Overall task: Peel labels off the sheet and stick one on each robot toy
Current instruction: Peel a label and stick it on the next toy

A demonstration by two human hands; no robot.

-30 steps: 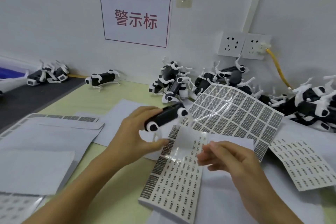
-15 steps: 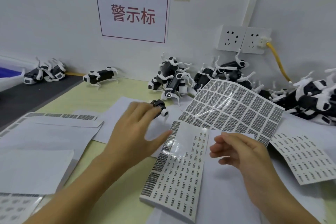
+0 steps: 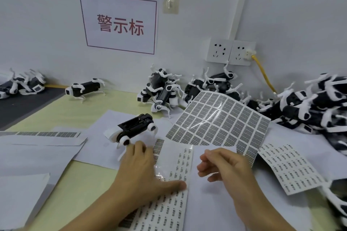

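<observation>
A: Labels first. Where are they?

B: On the white sheet of small printed labels [image 3: 174,189], lying flat on the pale yellow surface [image 3: 88,180] in front of the person. The left hand [image 3: 142,172] rests on it with fingers straight, thumb stretched along the sheet, so its grip is apart and holds nothing. A bare glossy patch near the top suggests labels have already been taken from there.

A: And the right hand?

B: The right hand [image 3: 223,169] hovers just beside the sheet's right edge, fingers loosely curled. I cannot tell whether a label sits between the fingertips.

A: Which toy is next?

B: Likely the black-and-white plastic robot dog toy [image 3: 133,129] lying on its side on white paper, just beyond the left fingers. More toys are piled against the wall.

A: How will it all handle?

B: Labels look thin, limp and sticky; lift one by a corner so it doesn't fold on itself. The toy seems light and rigid, with slim legs that could snag, so take it by the body.
</observation>
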